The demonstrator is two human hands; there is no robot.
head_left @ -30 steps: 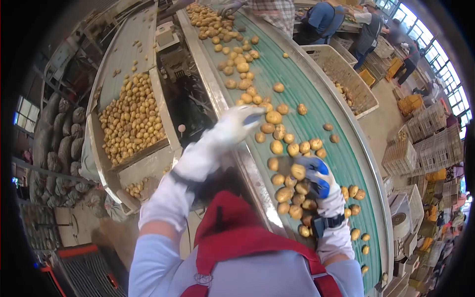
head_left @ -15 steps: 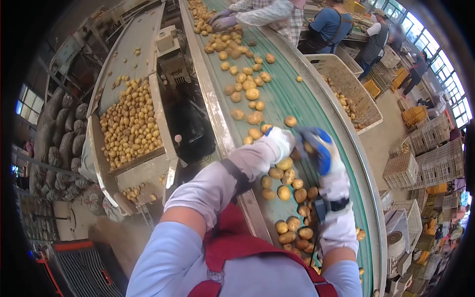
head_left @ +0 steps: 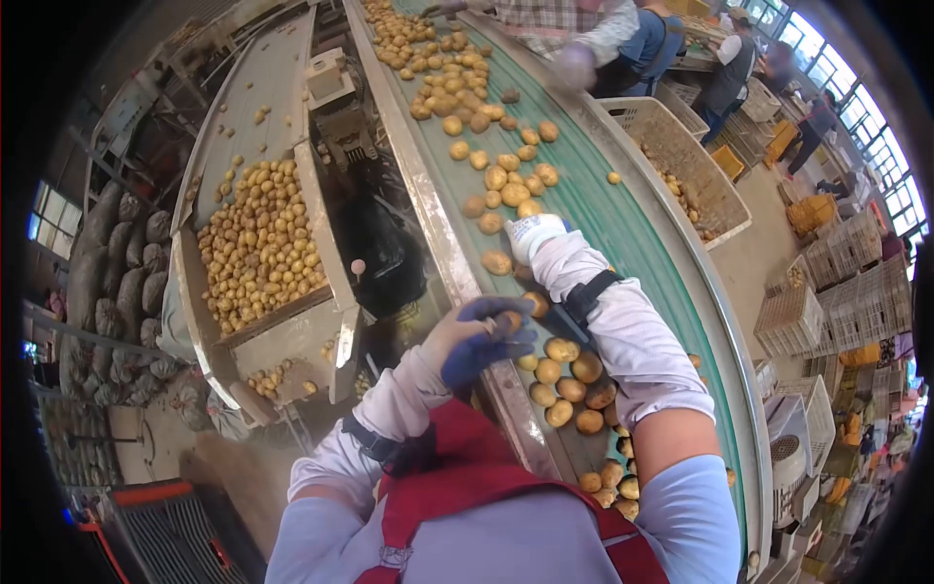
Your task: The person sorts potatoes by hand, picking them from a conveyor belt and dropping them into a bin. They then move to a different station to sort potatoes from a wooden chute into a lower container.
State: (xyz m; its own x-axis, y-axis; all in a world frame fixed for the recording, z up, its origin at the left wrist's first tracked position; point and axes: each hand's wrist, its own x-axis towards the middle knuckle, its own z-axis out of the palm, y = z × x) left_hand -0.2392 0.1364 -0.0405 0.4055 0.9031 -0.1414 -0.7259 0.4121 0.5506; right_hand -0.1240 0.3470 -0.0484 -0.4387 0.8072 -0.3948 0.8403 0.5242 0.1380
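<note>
My left hand [head_left: 465, 343], in a grey and blue work glove, is curled around a potato [head_left: 507, 324] above the near rim of the conveyor. Farther up the green belt [head_left: 623, 238], my right hand [head_left: 535, 235] reaches palm-down to a cluster of potatoes [head_left: 508, 182]. Its fingers are mostly hidden behind the back of the glove, so I cannot see what they grip. Between my forearms and below the right one, more potatoes [head_left: 571, 384] lie on the belt.
A wooden-sided bin [head_left: 336, 273] heaped with potatoes stands left of the conveyor. Beyond the right rail [head_left: 671, 229] is a plastic crate [head_left: 725, 209] holding potatoes. A co-worker's gloved hand [head_left: 574, 66] is at the belt's far side. Filled sacks [head_left: 117, 253] are stacked at left.
My left hand has drawn back left and down, off the belt's middle, with a potato. My right hand has moved up and left across the belt. The co-worker's hand has shifted right.
</note>
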